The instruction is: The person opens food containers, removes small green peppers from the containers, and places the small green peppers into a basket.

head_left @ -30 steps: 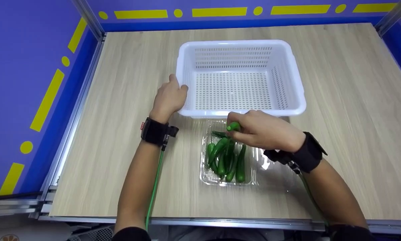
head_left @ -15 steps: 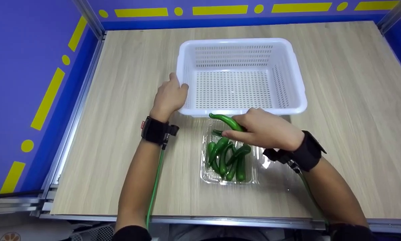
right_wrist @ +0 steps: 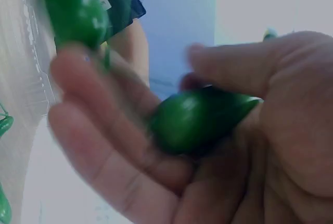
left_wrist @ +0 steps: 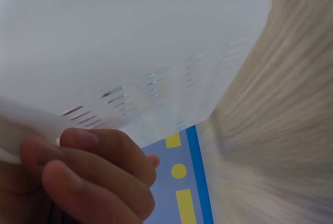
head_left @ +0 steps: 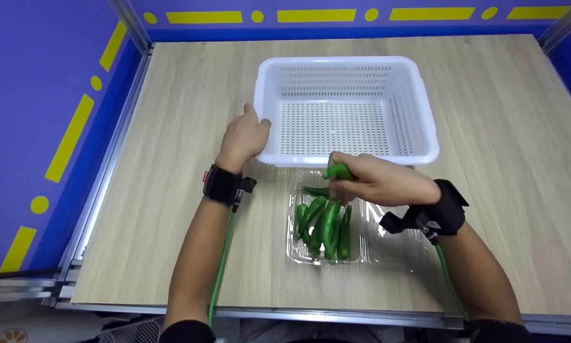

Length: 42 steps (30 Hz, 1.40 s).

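Head view | grips left rim of white perforated rectangular plastic basket (head_left: pixel 295 160) with curled left hand (head_left: pixel 244 136) | clasps curved glossy green pepper (head_left: pixel 338 171) in right hand (head_left: pixel 378 178), above clear plastic tray (head_left: pixel 291 238) with more green peppers (head_left: pixel 312 212) inside | just beside basket's near side, on pale wood-grain table (head_left: pixel 180 124)

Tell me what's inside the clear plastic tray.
The clear plastic tray holds a pile of overlapping green peppers. The right hand covers its far right corner, so anything there is hidden. Peppers lower in the pile are partly covered, so no sure count.
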Motion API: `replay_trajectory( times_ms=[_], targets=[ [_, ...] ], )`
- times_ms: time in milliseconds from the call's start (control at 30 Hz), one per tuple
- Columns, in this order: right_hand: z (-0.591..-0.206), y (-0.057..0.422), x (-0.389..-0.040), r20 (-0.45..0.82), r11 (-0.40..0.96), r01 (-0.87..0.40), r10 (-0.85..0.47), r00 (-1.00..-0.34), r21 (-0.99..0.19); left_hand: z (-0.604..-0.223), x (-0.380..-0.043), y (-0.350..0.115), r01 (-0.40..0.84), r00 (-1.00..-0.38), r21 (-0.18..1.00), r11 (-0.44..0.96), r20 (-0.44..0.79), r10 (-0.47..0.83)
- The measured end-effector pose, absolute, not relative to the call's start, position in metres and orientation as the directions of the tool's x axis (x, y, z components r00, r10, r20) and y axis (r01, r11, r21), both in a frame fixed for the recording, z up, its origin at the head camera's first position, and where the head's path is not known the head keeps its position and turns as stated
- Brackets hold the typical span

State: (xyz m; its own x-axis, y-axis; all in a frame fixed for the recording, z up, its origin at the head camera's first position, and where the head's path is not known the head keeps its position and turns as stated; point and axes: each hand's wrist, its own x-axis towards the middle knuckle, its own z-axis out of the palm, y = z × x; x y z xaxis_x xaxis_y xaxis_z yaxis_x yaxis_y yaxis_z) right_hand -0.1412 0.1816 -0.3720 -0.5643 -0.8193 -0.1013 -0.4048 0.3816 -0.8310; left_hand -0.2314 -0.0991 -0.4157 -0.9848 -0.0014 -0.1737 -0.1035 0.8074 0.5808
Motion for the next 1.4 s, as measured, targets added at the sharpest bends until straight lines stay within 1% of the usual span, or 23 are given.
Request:
replay_trajectory(
  times_ms=[133,267,433,500,567,700,867,1067,1133,1267,1400],
  targets=[
    [-0.376,0.18,-0.14,-0.058,0.415,-0.548,-0.831,-0.553,-0.726,-0.416,-0.231,-0.099,-0.107,-0.985,0.581,0.807,-0.175,-0.005],
    [-0.382,0.174,-0.14,-0.018,0.456,-0.644,-0.824,-0.566,-0.614,-0.416,-0.232,-0.1,-0.104,-0.985,0.584,0.805,-0.171,-0.003],
    [-0.389,0.167,-0.135,0.012,0.531,-0.711,-0.797,-0.603,-0.46,-0.416,-0.232,-0.1,-0.096,-0.987,0.588,0.803,-0.163,0.001],
    [-0.389,0.165,-0.133,0.016,0.548,-0.718,-0.791,-0.612,-0.429,-0.416,-0.232,-0.1,-0.096,-0.987,0.588,0.803,-0.162,0.001],
    [-0.391,0.164,-0.132,0.021,0.549,-0.721,-0.789,-0.614,-0.423,-0.416,-0.232,-0.1,-0.096,-0.987,0.587,0.804,-0.159,-0.001],
    [-0.393,0.162,-0.133,0.02,0.538,-0.713,-0.792,-0.61,-0.45,-0.415,-0.232,-0.1,-0.102,-0.986,0.585,0.804,-0.167,-0.003],
    [-0.392,0.161,-0.131,-0.013,0.559,-0.68,-0.777,-0.63,-0.474,-0.415,-0.231,-0.1,-0.111,-0.983,0.585,0.804,-0.184,-0.001],
    [-0.383,0.161,-0.13,0.083,0.515,-0.694,-0.771,-0.632,-0.503,-0.414,-0.232,-0.099,-0.106,-0.985,0.586,0.803,-0.172,-0.005],
    [-0.379,0.163,-0.129,0.091,0.516,-0.682,-0.759,-0.644,-0.519,-0.415,-0.232,-0.1,-0.106,-0.985,0.584,0.805,-0.173,-0.004],
    [-0.374,0.168,-0.129,0.057,0.535,-0.633,-0.737,-0.673,-0.56,-0.416,-0.232,-0.1,-0.104,-0.985,0.582,0.806,-0.172,-0.003],
    [-0.372,0.171,-0.132,0.088,0.536,-0.624,-0.715,-0.694,-0.569,-0.417,-0.232,-0.1,-0.11,-0.986,0.584,0.804,-0.169,-0.012]
  ],
)
